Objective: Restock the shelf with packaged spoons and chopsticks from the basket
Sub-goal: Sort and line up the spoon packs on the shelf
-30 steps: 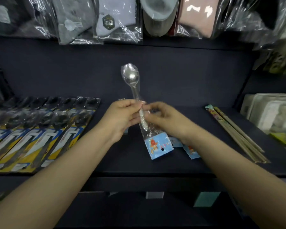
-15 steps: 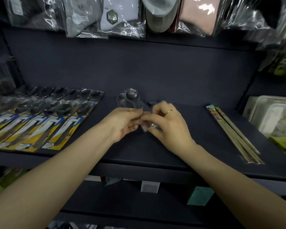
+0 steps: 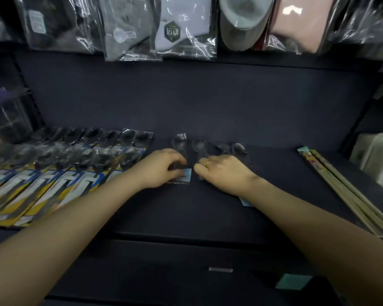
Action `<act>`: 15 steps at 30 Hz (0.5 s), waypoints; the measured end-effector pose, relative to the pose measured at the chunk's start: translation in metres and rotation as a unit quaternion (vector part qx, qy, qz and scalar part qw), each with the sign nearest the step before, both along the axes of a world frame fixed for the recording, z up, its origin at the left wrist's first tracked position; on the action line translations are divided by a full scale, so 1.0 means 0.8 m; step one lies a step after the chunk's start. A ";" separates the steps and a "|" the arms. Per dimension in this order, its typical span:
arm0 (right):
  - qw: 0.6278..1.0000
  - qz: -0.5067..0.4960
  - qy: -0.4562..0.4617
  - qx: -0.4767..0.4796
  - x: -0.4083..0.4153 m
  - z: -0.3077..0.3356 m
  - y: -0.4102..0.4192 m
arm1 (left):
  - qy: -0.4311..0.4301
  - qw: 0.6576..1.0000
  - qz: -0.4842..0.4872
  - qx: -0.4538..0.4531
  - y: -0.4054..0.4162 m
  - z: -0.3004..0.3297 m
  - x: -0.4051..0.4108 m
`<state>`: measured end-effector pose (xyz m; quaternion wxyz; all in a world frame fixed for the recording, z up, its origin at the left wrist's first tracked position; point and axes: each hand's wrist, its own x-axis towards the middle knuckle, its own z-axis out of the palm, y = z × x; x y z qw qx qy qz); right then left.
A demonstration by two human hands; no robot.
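Note:
Several clear spoon packets lie side by side on the dark shelf [image 3: 208,208]. My left hand [image 3: 161,170] pinches the lower end of the leftmost spoon packet [image 3: 179,142], next to its blue card [image 3: 185,176]. My right hand [image 3: 222,173], with a ring on one finger, has its fingers curled on the handle part of the neighbouring spoon packet [image 3: 199,146]. Two more spoon packets [image 3: 238,149] lie to the right, partly under that hand. Packaged chopsticks [image 3: 343,191] lie at the shelf's right. No basket is in view.
A row of yellow-and-blue carded spoons [image 3: 60,173] fills the shelf's left side. Bagged socks [image 3: 181,29] hang above the back panel. White trays [image 3: 376,157] stand at the far right. A lower shelf with price tags [image 3: 220,269] runs below.
The spoon packet that both hands held upright has come down flat onto the shelf beside the others. Both hands followed it down and now lie apart on neighbouring packets.

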<state>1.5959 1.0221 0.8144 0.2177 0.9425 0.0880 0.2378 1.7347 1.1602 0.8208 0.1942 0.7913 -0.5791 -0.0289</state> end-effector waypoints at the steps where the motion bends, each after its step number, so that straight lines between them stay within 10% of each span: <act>1: 0.999 -0.019 0.027 0.020 0.003 -0.003 -0.002 | -0.017 0.999 -0.024 0.033 0.000 -0.002 0.006; 6: 0.942 -0.122 0.202 0.239 0.005 0.013 -0.006 | -0.018 0.990 -0.082 0.111 0.001 -0.003 0.026; 15: 0.872 -0.207 0.261 0.360 -0.002 -0.007 0.000 | -0.059 0.983 -0.113 0.133 0.003 0.001 0.039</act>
